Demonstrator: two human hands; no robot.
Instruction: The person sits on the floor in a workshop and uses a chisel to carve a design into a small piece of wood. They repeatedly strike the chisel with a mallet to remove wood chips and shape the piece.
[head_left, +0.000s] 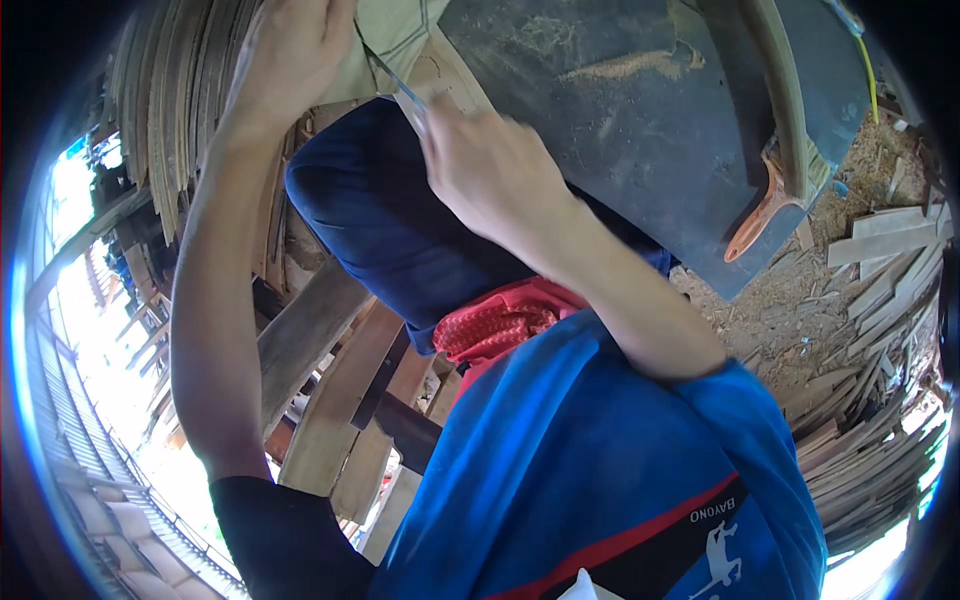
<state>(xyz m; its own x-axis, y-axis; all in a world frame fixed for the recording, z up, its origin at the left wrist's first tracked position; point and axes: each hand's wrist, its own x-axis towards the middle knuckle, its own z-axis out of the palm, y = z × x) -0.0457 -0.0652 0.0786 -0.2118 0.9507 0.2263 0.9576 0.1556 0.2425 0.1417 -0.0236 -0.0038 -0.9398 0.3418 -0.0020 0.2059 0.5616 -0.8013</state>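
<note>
My left hand (290, 55) reaches to the top edge, its fingertips cut off by the frame, holding a pale piece (360, 80) with dark lines on it. My right hand (475, 155), slightly blurred, is closed on a thin metal tool (395, 75), whose blade lies against that piece. Its handle is hidden in my fingers. A light board (450, 85) lies just beyond this hand, beside a large dark worktop (620, 130). My leg in dark trousers (370, 210) is beneath both arms.
On the worktop at right rests a long curved wooden piece (780, 80) with an orange-handled tool (755, 215) by it. A yellow cord (868, 75) runs along the far side. Stacked slats (150, 90) stand at left, planks (330, 400) lie below, and scrap strips (880, 290) cover the littered ground at right.
</note>
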